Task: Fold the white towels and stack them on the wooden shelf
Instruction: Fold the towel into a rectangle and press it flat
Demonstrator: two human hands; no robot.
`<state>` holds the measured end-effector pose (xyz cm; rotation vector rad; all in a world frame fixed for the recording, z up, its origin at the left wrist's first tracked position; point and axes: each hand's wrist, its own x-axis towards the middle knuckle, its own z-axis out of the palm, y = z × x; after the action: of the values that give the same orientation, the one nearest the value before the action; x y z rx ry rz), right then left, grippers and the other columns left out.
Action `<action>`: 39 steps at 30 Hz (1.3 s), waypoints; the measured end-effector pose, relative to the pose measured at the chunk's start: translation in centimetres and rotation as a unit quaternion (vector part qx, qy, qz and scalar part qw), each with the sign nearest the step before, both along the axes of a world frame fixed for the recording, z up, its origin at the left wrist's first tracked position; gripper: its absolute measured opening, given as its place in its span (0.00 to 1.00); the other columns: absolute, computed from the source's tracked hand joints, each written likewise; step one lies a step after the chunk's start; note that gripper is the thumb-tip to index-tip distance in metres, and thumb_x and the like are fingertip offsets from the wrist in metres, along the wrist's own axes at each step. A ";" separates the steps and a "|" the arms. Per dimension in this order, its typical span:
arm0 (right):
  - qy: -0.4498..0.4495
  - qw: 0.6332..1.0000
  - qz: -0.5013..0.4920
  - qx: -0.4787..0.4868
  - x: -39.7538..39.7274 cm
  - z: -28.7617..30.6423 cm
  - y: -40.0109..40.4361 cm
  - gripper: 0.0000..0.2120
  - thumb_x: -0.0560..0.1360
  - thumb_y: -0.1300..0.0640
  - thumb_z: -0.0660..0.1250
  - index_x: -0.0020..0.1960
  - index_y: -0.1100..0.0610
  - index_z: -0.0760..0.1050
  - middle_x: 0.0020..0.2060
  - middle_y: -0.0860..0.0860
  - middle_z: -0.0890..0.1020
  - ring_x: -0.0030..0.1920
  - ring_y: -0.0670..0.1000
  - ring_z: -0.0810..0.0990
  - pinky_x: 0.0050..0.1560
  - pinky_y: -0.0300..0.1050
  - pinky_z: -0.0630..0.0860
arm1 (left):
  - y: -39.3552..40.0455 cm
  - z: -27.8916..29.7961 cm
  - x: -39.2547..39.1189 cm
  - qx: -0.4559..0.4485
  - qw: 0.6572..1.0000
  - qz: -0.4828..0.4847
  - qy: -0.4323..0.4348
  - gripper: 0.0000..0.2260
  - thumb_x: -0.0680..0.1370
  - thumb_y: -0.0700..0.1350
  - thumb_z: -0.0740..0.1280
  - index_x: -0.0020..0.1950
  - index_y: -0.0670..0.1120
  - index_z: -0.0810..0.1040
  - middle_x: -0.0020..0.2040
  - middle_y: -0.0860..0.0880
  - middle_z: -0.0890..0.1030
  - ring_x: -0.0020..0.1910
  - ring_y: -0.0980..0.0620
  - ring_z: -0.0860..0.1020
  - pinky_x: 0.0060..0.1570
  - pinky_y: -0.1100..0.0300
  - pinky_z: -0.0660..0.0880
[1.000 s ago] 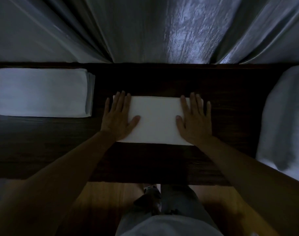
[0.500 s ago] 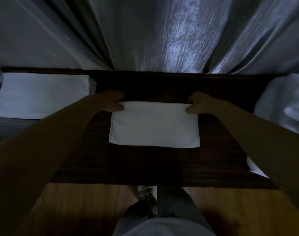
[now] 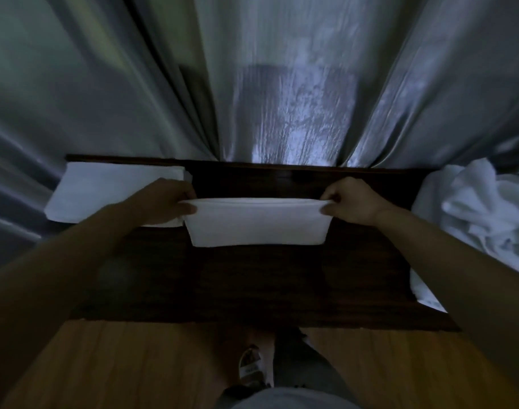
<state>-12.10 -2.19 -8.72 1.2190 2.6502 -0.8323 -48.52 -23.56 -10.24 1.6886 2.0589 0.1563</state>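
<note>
A folded white towel (image 3: 258,224) hangs just above the dark wooden shelf (image 3: 252,284), lifted by its far edge. My left hand (image 3: 166,199) pinches its far left corner and my right hand (image 3: 352,200) pinches its far right corner. A stack of folded white towels (image 3: 104,196) lies at the shelf's left end, partly behind my left hand. A heap of unfolded white towels (image 3: 470,214) sits at the right end.
Grey curtains (image 3: 281,84) hang right behind the shelf along its far edge. Below the shelf's near edge lies a wooden floor (image 3: 134,364), where my legs and a sandalled foot (image 3: 252,367) show.
My hands went from pressing flat on the towel to pinching its far corners, then raised that edge off the shelf. The towel now hangs shorter and nearer the folded stack.
</note>
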 end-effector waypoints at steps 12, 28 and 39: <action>0.169 0.978 -0.056 -0.108 -6.2 5.0 -8.8 0.04 0.78 0.62 0.72 0.48 0.54 0.82 0.37 0.55 0.87 0.35 0.51 0.88 0.29 0.45 0.83 | -13.6 7.2 -4.2 0.123 0.969 0.206 -0.058 0.10 0.80 0.43 0.69 0.44 0.58 0.74 0.42 0.47 0.81 0.34 0.52 0.84 0.30 0.54 0.81; 0.249 0.948 -0.030 -0.196 -18.8 1.6 -14.6 0.14 0.74 0.67 0.74 0.43 0.47 0.82 0.43 0.56 0.85 0.38 0.51 0.88 0.37 0.44 0.85 | -22.7 7.3 -11.3 0.150 0.914 0.362 -0.107 0.02 0.80 0.44 0.69 0.53 0.48 0.78 0.47 0.48 0.83 0.44 0.52 0.84 0.40 0.63 0.78; 0.235 0.948 -0.038 -0.213 -26.0 0.5 -14.7 0.17 0.74 0.64 0.75 0.44 0.40 0.85 0.40 0.44 0.87 0.39 0.48 0.88 0.36 0.43 0.84 | -22.0 6.8 -22.6 0.096 0.941 0.284 -0.155 0.05 0.79 0.43 0.71 0.51 0.53 0.79 0.46 0.53 0.84 0.43 0.54 0.85 0.39 0.61 0.80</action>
<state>-38.07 -16.85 -8.21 1.1184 2.5332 -1.7924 -71.10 -45.56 -3.43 1.0290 2.2695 0.7789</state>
